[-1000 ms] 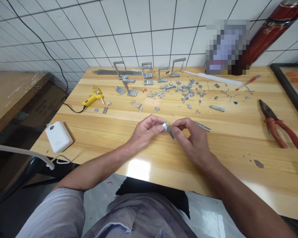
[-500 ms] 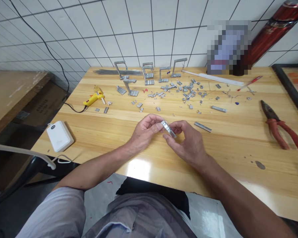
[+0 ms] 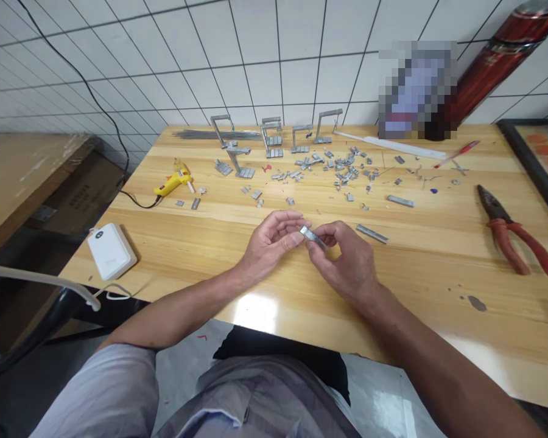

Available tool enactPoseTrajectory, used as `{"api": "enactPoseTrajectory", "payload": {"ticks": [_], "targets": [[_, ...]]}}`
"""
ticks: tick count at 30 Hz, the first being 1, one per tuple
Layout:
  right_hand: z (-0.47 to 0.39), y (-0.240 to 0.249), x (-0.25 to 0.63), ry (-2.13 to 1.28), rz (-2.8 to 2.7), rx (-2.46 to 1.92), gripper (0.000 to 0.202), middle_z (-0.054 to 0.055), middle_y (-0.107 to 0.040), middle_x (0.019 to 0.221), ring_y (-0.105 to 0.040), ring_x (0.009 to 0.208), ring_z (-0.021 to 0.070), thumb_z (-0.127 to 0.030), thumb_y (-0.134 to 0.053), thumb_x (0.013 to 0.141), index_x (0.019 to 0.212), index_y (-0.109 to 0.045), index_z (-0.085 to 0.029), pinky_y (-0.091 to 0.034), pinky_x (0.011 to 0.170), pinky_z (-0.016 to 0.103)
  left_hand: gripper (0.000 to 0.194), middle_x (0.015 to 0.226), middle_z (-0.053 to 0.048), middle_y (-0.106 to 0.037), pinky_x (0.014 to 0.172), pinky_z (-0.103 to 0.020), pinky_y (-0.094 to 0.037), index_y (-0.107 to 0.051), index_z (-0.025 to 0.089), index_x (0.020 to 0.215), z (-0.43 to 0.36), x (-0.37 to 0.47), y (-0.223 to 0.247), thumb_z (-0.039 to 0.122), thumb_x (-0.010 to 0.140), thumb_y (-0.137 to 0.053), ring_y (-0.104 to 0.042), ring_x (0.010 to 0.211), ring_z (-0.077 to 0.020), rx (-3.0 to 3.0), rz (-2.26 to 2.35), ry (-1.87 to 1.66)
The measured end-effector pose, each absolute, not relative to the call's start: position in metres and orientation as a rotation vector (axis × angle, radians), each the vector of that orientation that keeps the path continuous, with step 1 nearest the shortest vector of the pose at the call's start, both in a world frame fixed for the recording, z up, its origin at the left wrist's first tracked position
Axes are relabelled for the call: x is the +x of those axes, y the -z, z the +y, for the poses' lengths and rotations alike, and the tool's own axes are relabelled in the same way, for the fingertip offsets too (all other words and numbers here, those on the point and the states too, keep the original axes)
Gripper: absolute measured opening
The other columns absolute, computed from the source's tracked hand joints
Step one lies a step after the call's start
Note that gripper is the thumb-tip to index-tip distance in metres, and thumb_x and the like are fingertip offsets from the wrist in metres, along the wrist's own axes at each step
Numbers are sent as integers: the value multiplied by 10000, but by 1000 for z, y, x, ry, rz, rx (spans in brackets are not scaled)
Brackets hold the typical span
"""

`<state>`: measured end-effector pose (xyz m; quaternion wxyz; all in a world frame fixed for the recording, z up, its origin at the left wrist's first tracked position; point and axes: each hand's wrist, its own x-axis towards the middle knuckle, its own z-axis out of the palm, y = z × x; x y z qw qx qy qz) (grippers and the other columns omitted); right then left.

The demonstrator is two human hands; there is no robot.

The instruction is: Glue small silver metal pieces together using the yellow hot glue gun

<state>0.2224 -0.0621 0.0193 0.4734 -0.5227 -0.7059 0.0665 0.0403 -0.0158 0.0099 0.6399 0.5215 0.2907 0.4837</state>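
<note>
A short silvery metal strip [image 3: 313, 236] is held above the wooden table, slanting down to the right. My right hand [image 3: 347, 261] pinches it between thumb and fingers, covering part of its lower right end. My left hand [image 3: 273, 243] is closed at the strip's upper left end, with the thumb against it and the fingers curled behind. Right of my right hand a similar loose metal strip [image 3: 372, 233] lies on the table. Another strip [image 3: 400, 201] rests farther back.
Several small metal frames [image 3: 240, 164] stand toward the wall, with scattered metal bits [image 3: 347, 167] beside them. A yellow glue gun [image 3: 174, 181] and a white power bank [image 3: 112, 250] lie left. Red-handled pliers [image 3: 506, 228] lie right. A red flask [image 3: 488, 76] leans behind.
The metal strip has turned in my fingers and shifted slightly right, showing a smoother, narrower face. My left thumb has moved a little to the right with it.
</note>
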Motion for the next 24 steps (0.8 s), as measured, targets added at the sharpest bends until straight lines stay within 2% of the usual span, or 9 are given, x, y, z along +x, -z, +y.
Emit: {"api": "enactPoseTrajectory", "payload": {"ticks": [5, 12, 17, 21, 24], "targets": [[-60, -17, 223, -79, -1735, -1265, 134, -21, -694, 779, -648, 671, 148, -152, -689, 888, 952, -622, -250, -506, 643, 284, 332, 984, -28, -758, 820, -242, -566, -737, 203, 1178, -23, 40, -16, 323, 897, -869, -698, 865, -116, 1346, 691, -1164], [-61, -15, 221, -91, -1773, -1263, 136, -19, -686, 784, -645, 673, 149, -190, -722, 907, 960, -613, -253, -504, 638, 283, 250, 879, -21, -739, 792, -252, -560, -736, 169, 1017, -22, 41, -16, 361, 897, -844, -691, 805, -121, 1344, 817, -1174], [-62, -18, 222, -182, -1801, -1197, 147, 6, -712, 842, -672, 730, 170, -204, -691, 933, 1066, -644, -246, -543, 676, 310, 292, 840, -6, -719, 780, -256, -553, -714, 169, 966, -21, 41, -15, 402, 872, -864, -670, 770, -115, 1278, 827, -1133], [-63, -23, 223, -342, -1769, -1140, 105, 22, -741, 881, -676, 761, 169, -207, -641, 977, 1064, -688, -244, -551, 715, 327, 312, 850, -13, -720, 786, -266, -554, -713, 173, 962, -23, 41, -15, 440, 886, -855, -668, 780, -123, 1286, 816, -1108], [-63, -25, 226, -646, -1614, -1162, 72, 3, -742, 862, -659, 757, 153, -257, -644, 996, 1010, -714, -249, -542, 733, 319, 276, 898, -24, -733, 821, -271, -559, -727, 177, 974, -23, 41, -17, 423, 913, -836, -680, 826, -129, 1330, 793, -1112]]}}
